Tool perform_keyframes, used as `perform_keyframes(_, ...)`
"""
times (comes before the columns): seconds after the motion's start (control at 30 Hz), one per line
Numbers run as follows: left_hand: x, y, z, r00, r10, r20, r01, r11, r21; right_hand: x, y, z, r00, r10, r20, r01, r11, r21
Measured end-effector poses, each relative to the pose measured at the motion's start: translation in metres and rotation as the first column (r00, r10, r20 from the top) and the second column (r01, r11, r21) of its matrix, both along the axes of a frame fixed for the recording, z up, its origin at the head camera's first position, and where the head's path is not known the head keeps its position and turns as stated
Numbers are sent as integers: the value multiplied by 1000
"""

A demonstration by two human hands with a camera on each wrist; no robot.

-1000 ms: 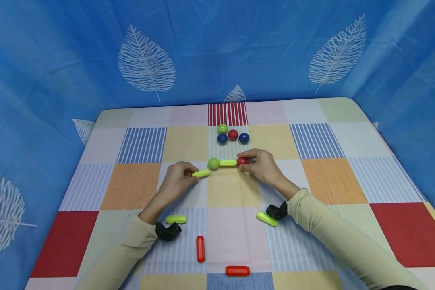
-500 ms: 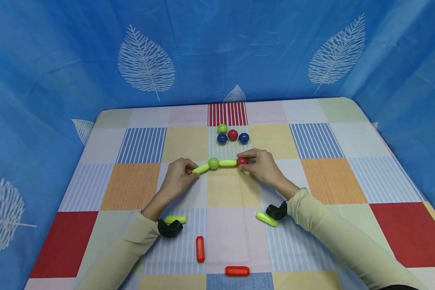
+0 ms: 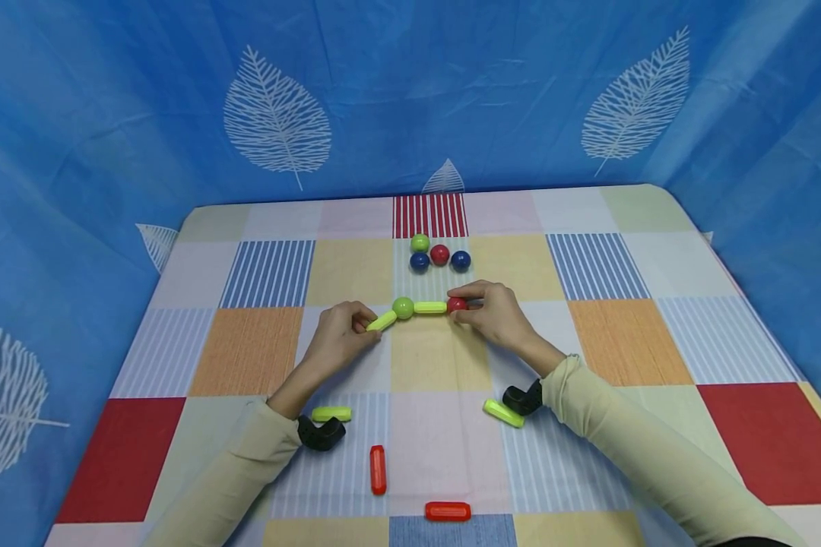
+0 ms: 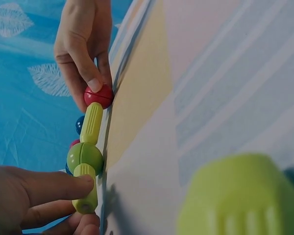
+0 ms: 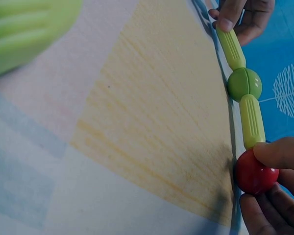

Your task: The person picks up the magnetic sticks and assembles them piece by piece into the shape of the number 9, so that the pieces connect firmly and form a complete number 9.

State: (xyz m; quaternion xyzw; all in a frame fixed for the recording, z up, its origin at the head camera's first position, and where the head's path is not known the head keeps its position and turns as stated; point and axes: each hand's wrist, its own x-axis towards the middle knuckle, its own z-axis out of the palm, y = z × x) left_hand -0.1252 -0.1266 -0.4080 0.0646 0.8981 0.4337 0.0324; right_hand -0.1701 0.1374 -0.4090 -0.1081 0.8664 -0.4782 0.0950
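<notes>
My left hand [image 3: 338, 334] pinches a ridged yellow-green rod [image 4: 86, 188] between thumb and fingers. The rod's far end meets a green ball [image 3: 403, 308]. From that ball a second yellow-green rod [image 5: 252, 121] runs to a red ball [image 5: 256, 171], which my right hand [image 3: 496, 311] grips between thumb and fingertips. Together these pieces form a chain between the two hands, bent at the green ball, with the left rod slanting down toward the left hand.
Behind the chain sit a green ball [image 3: 420, 243], a red ball [image 3: 440, 254] and two blue balls [image 3: 461, 260]. Nearer lie yellow-green rods [image 3: 331, 414] [image 3: 503, 413] by each wrist and two red rods [image 3: 378, 469] [image 3: 448, 511]. A blue curtain [image 3: 410, 91] hangs behind the patchwork-covered table [image 3: 445, 441].
The left hand's rod, apart from the green ball at first, has come up against it, then tilted more steeply as the hand shifted slightly right. The right hand has kept its place.
</notes>
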Motion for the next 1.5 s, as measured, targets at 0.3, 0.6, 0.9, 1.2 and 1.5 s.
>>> perform_keyframes(0.3,4,7,0,999,8,41,-10,999,35,1,0,-1,1000,4,-9,-4,1000,9)
perform_keyframes(0.6,6,16,-3,995,18,94,-27,994,103,1,0,-2,1000,4,-17,-4,1000,9)
perform_keyframes(0.9,7,24,-7,977,41,211,-90,970,225,1,0,-3,1000,11,-28,-10,1000,27)
perform_keyframes(1.2,8,33,-9,962,49,269,-152,913,378,0,1,-1,1000,15,-17,-15,1000,28)
perform_keyframes(1.5,10,37,-9,965,80,249,-164,928,336,0,2,-1,1000,22,-21,-21,999,38)
